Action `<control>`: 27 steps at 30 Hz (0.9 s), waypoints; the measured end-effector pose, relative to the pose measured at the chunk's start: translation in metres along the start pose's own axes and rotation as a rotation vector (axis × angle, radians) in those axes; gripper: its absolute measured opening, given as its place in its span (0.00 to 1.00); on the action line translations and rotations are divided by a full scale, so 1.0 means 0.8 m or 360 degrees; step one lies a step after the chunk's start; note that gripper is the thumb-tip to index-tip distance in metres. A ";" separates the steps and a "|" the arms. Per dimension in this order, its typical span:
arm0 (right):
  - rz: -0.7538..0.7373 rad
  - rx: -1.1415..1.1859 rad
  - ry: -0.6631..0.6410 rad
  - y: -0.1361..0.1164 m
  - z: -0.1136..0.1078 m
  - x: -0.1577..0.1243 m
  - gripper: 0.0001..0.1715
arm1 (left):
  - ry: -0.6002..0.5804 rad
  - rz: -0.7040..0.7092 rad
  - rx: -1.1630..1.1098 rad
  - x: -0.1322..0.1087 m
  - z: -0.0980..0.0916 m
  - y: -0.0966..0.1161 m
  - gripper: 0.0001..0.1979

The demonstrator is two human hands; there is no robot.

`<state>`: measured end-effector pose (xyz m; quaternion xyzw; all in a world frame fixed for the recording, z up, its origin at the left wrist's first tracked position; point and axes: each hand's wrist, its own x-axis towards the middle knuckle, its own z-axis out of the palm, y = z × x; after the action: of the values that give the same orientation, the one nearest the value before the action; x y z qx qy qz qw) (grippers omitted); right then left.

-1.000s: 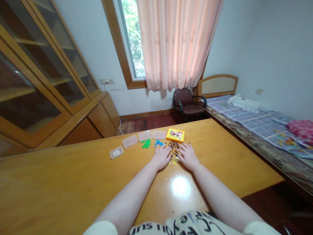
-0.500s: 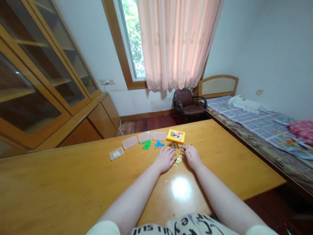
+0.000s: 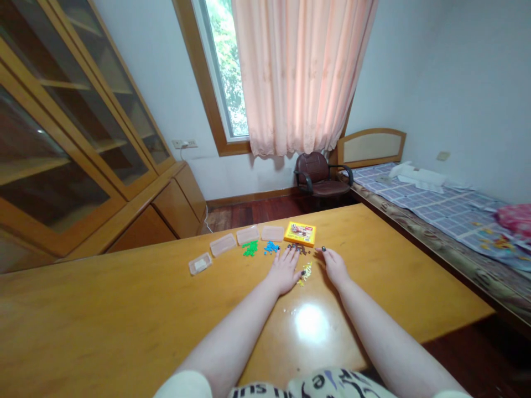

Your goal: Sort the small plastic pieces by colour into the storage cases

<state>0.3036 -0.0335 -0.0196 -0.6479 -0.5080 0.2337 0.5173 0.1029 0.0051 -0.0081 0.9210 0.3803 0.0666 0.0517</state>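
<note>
My left hand (image 3: 285, 272) lies flat on the table with its fingers spread. Its fingertips touch a pile of small brown toy bricks (image 3: 305, 251) and partly cover it. By its thumb is a patch of pale yellow bricks (image 3: 307, 271). My right hand (image 3: 335, 266) rests at the right of both patches, fingers loosely extended toward the brown bricks, nothing visible in it. A pile of blue bricks (image 3: 271, 247) sits just beyond my left fingertips, and green bricks (image 3: 250, 248) lie farther left. Behind the brown pile stands a yellow box (image 3: 301, 234) with a printed picture.
Several clear plastic trays (image 3: 223, 245) stand in a curve at the left of the box; the nearest small tray (image 3: 200, 264) holds something white. The wooden table (image 3: 124, 309) has its far edge just behind them. A brown chair (image 3: 317, 174) and a bed (image 3: 431, 193) are beyond.
My right hand has drawn slightly right, away from the brown bricks. My left hand's fingers have spread farther over the brown pile. The whole view has shifted slightly.
</note>
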 end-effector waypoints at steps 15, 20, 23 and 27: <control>-0.0447 -0.1044 -0.0800 -0.034 0.033 -0.076 0.49 | -0.0105 -0.0160 -0.0555 -0.040 -0.015 -0.007 0.29; -0.0485 -0.1046 -0.0873 -0.060 0.067 -0.074 0.46 | 0.0103 -0.0334 -0.0919 -0.080 -0.014 -0.032 0.28; -0.0485 -0.1070 -0.0950 -0.072 0.084 -0.071 0.44 | 0.0234 -0.0373 -0.0820 -0.138 -0.013 -0.074 0.28; -0.0499 -0.1087 -0.1013 -0.084 0.107 -0.071 0.42 | 0.0313 -0.0462 -0.0462 -0.235 -0.017 -0.147 0.27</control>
<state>0.1836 -0.0510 -0.0013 -0.5926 -0.7799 0.1596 0.1233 -0.1128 -0.0442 -0.0272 0.8286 0.4985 0.2020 0.1554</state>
